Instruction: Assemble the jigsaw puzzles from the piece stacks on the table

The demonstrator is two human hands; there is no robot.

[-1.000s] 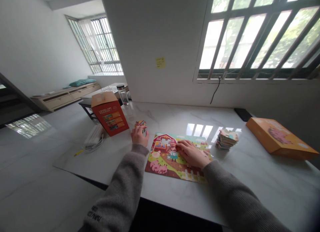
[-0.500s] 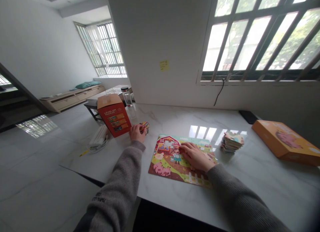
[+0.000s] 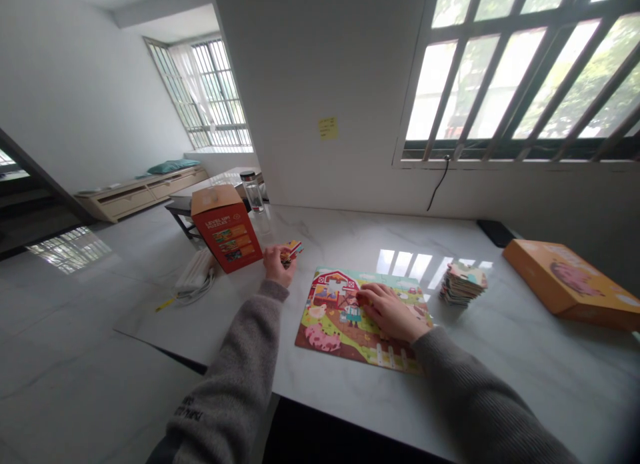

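A farm jigsaw puzzle [image 3: 320,321] with a red barn, a farmer and a pink pig lies flat on the marble-look table. A gap shows white in the barn near its top. My right hand [image 3: 393,312] rests on the puzzle's right half, fingers stretched toward the farmer and holding nothing visible. To the left of the puzzle, my left hand [image 3: 279,267] is closed on colourful puzzle pieces [image 3: 295,251]; how many it grips is unclear. Right of the puzzle stands a stack of puzzle pieces [image 3: 463,285].
A red puzzle box [image 3: 227,234] stands at the left, beside a white power strip [image 3: 195,277] with its cable. Behind it is a glass bottle [image 3: 253,194]. An orange box [image 3: 570,284] and a black phone-like object [image 3: 495,233] lie at the right.
My left hand has shifted slightly right, and the pieces in it show more, tilted up to the right. My right hand stays on the puzzle. The view has shifted slightly.
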